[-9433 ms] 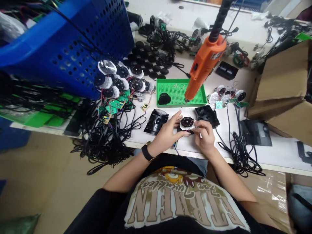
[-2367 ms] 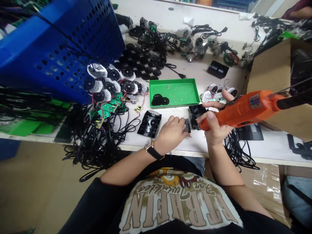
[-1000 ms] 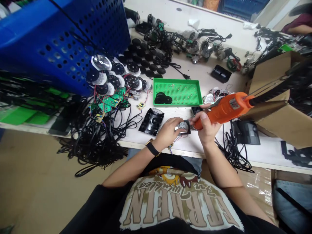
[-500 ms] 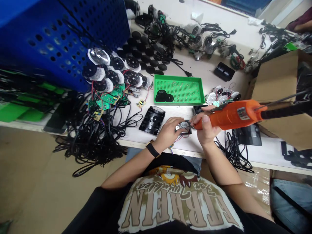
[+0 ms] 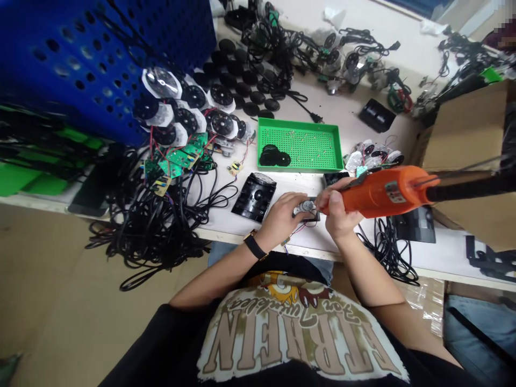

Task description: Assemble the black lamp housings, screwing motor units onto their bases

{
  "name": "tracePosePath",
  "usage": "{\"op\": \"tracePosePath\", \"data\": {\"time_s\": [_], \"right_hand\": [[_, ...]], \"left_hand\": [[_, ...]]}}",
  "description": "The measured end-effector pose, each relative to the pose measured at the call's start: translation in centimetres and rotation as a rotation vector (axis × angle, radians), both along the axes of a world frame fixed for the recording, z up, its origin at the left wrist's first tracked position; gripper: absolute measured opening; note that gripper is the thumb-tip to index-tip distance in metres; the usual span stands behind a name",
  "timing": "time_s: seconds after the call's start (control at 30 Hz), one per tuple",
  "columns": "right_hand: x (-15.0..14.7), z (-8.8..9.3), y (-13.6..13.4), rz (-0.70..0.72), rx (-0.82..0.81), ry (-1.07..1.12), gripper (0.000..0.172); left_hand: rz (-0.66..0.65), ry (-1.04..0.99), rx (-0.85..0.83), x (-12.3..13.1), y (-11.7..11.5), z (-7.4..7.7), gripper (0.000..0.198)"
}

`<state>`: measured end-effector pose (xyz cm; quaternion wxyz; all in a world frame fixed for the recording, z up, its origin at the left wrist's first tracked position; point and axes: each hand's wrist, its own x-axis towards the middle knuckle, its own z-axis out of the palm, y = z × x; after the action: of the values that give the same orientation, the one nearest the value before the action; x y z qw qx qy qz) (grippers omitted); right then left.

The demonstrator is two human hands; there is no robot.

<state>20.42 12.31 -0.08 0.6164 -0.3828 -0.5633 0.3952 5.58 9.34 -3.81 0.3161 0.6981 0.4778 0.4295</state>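
My right hand (image 5: 341,215) is wrapped round an orange electric screwdriver (image 5: 387,191), held almost level with its tip toward the left. My left hand (image 5: 284,215) grips a small silver motor (image 5: 305,206) that sits at a black plastic bracket (image 5: 316,215) on the table edge. The screwdriver's nose is close beside the motor; whether its bit touches a screw is hidden by my fingers. Thin red wires trail from the motor to a small circuit board (image 5: 285,242). Left of my left hand stands a black ribbed housing (image 5: 255,197).
Behind my hands lies a green perforated tray (image 5: 341,145) with small screws and black discs. Motor assemblies (image 5: 187,121), circuit boards and coiled black cables (image 5: 161,242) crowd the left, before a blue crate (image 5: 97,64). A cardboard box (image 5: 463,129) stands on the right.
The camera view has shifted slightly. Both hands keep their grips, with the screwdriver still beside the motor; the motor appears tilted a little differently.
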Motion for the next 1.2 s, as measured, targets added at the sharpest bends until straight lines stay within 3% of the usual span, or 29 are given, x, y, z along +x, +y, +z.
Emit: {"op": "tracePosePath", "data": {"time_s": [0.1, 0.23, 0.4, 0.53, 0.67, 0.9, 1.2], "right_hand": [[-0.3, 0.2, 0.1, -0.047, -0.082, -0.001, 0.044], [-0.9, 0.7, 0.5, -0.087, -0.065, 0.055, 0.047], [-0.9, 1.8, 1.0, 0.023, 0.0, 0.05, 0.035], [-0.5, 2.8, 1.4, -0.014, 0.039, -0.066, 0.024], [-0.6, 3.5, 1.5, -0.002, 0.018, -0.062, 0.024], [-0.5, 3.3, 0.8, -0.004, 0.017, 0.0, 0.028], [-0.8, 1.7, 0.3, -0.052, 0.017, 0.083, 0.043]], "left_hand": [[0.0, 0.0, -0.05, 0.1, 0.1, 0.2, 0.027], [-0.002, 0.004, -0.068, 0.1, 0.1, 0.4, 0.026], [0.012, 0.018, -0.039, 0.0, 0.1, 0.5, 0.027], [0.021, 0.027, -0.008, 0.0, 0.2, 0.2, 0.032], [0.027, 0.041, 0.004, 0.0, 0.2, 0.0, 0.035], [0.026, 0.048, -0.016, 0.0, 0.2, 0.1, 0.033], [0.029, 0.043, -0.063, 0.0, 0.4, 0.5, 0.027]]}}
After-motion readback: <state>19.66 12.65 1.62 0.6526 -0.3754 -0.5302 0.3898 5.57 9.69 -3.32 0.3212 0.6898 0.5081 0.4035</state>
